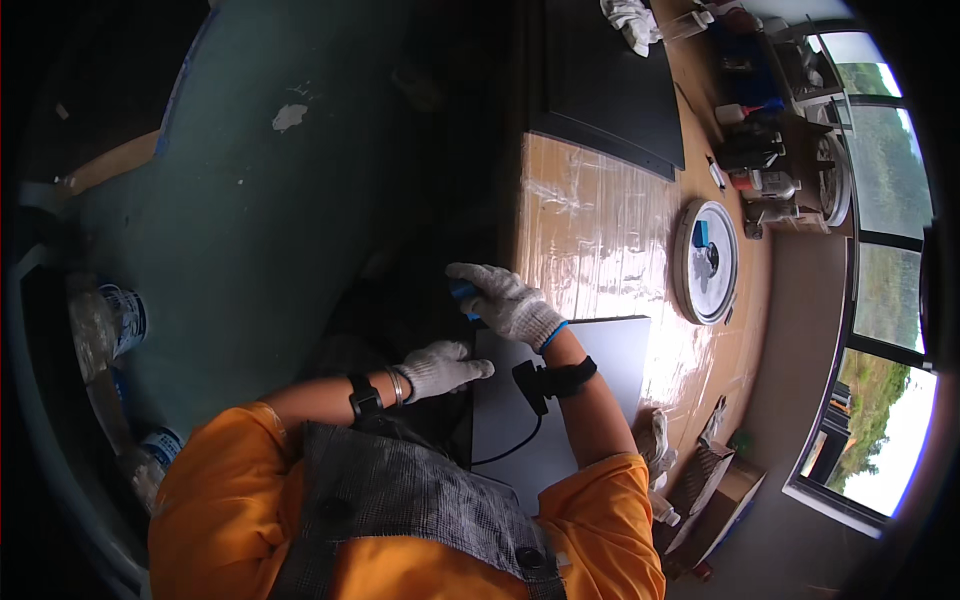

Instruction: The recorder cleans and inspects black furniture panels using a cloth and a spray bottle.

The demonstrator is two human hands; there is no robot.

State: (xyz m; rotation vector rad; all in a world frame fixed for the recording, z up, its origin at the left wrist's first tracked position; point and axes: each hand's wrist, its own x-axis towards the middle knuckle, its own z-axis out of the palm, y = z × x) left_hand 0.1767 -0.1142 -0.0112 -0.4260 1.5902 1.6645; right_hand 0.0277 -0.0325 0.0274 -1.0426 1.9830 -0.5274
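My right hand (508, 305), in a white knitted work glove with a blue cuff edge, is closed around a small blue block (464, 291); the glove hides much of it, so its exact kind does not show. Below that hand lies a smooth grey flat panel (590, 380), its near-left edge beside my left hand. In a matching glove, my left hand (440, 369) has its fingers stretched out toward the panel, nothing visible in it. Whether the fingertips touch the panel, I cannot tell. A dark device is strapped to my right wrist, its cable trailing over the panel.
Plastic film covers the workbench (570, 215). A dark panel (610, 90) lies at its far end. On the right stands a round whitish lid (706, 285) holding a blue piece. Bottles (770, 184) line the back, by windows. White buckets (124, 318) stand on the floor at left.
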